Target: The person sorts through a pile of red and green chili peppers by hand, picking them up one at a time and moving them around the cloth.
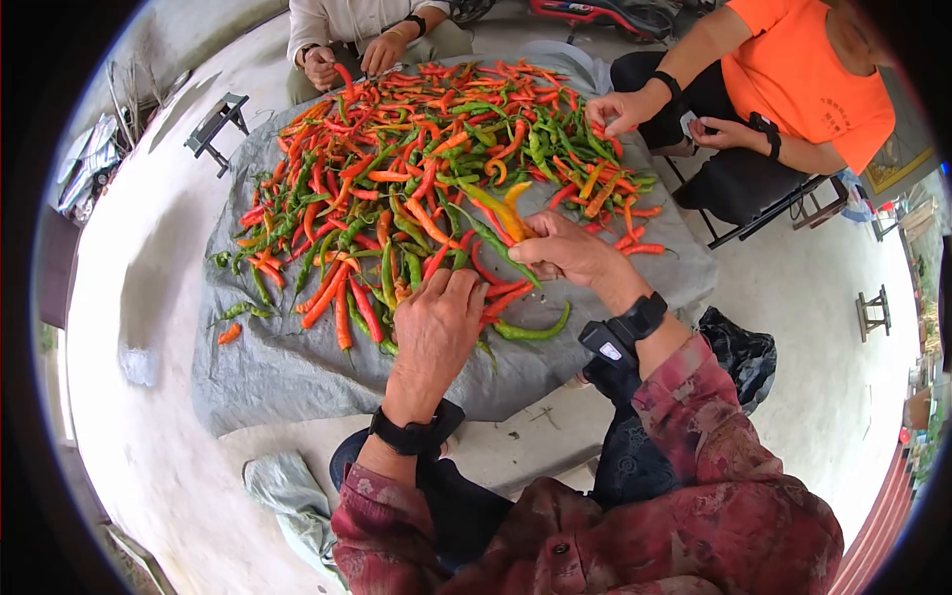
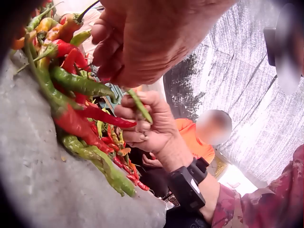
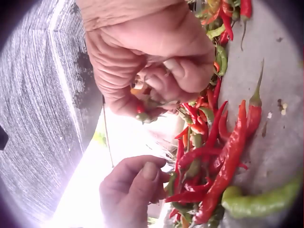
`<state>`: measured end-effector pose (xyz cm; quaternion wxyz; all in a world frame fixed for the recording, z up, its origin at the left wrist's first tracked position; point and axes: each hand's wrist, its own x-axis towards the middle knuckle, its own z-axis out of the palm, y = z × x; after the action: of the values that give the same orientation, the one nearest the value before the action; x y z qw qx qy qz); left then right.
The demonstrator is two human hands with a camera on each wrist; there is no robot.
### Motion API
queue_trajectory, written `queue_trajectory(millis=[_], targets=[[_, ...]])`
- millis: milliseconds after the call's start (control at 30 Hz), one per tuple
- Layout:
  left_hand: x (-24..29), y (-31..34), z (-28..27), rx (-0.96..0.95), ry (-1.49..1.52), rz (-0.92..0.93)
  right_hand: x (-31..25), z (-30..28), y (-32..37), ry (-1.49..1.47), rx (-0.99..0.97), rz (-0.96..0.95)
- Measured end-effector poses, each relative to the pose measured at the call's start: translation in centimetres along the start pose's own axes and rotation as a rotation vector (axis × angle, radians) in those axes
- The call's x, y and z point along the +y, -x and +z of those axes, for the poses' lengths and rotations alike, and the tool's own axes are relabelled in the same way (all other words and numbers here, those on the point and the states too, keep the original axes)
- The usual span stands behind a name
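Chili peppers (image 1: 382, 176) in red, orange and green lie heaped on a grey cloth. My right hand (image 1: 570, 253) is raised over the heap's near right side, its fingers curled round several peppers (image 1: 513, 203); in the left wrist view a green pepper (image 2: 140, 107) crosses the fingers of that hand (image 2: 154, 126). To its left, my left hand (image 1: 436, 322) reaches palm down to the heap's near edge, fingers bent. In the right wrist view the thumb and forefinger of this hand (image 3: 133, 190) come together beside the peppers; whether they pinch one cannot be told.
The grey cloth (image 1: 278, 357) covers a low table. Across it a person in a light shirt (image 1: 342, 25) has hands at the heap; another in an orange shirt (image 1: 793, 74) sits at the right. A small stool (image 1: 216, 129) stands left, a black bag (image 1: 739, 357) lies near right.
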<state>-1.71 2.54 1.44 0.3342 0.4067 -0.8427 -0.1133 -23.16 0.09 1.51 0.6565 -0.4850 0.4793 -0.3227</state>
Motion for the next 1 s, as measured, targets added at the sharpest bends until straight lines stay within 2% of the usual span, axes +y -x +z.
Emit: queue_trajectory(millis=[33,100,133,200,233,267,300,433,500,633,733,800,833,867,933,1000], targets=[[0.5,-0.1,0.1,-0.004,-0.004,-0.001,0.3,0.3,0.7,-0.096,-0.039,-0.042],[1.5,-0.5,0.0,-0.062,0.528,-0.229,0.2,0.9,1.5,-0.2,-0.08,-0.09],[1.3,-0.7,0.3,-0.065,0.519,-0.225,-0.2,1.2,1.8,-0.108,-0.115,-0.069],[0.7,-0.7,1.4,-0.209,0.923,-0.505,0.0,1.7,1.4,-0.027,-0.151,-0.046],[0.7,-0.7,1.8,-0.216,0.916,-0.512,0.6,1.8,1.0,0.196,-0.13,-0.142],[0.7,-0.9,2.2,-0.109,1.045,-0.486,1.0,1.9,0.8,0.421,-0.105,-0.238],[0.8,-1.2,2.5,0.001,1.174,-0.453,0.6,1.8,1.0,0.566,-0.093,-0.232],[1.0,-1.8,1.9,0.048,1.073,-0.519,0.1,1.8,1.4,0.608,-0.024,-0.314],[1.0,-1.9,1.5,0.047,1.061,-0.551,-0.5,1.8,2.3,0.137,-0.072,-0.138],[0.5,-2.1,1.6,0.109,1.016,-0.567,0.2,0.8,1.6,0.153,-0.083,-0.159],[1.0,-2.0,1.2,0.091,1.027,-0.603,1.5,-0.4,1.2,0.114,0.009,-0.167],[0.9,-1.9,1.0,0.04,0.946,-0.617,1.6,-1.7,0.4,-0.193,0.195,-0.12],[1.0,-1.8,0.6,-0.018,1.024,-0.695,1.4,-2.4,0.0,-0.252,0.293,-0.126],[1.0,-1.6,0.9,-0.014,1.027,-0.69,1.3,-3.0,-0.3,-0.246,0.293,-0.129],[0.9,-1.3,1.5,-0.01,1.061,-0.554,1.4,-4.0,-0.8,-0.829,0.525,-0.349],[0.6,-1.2,1.5,-0.058,1.032,-0.554,1.9,-3.8,-0.9,-0.821,0.501,-0.275]])
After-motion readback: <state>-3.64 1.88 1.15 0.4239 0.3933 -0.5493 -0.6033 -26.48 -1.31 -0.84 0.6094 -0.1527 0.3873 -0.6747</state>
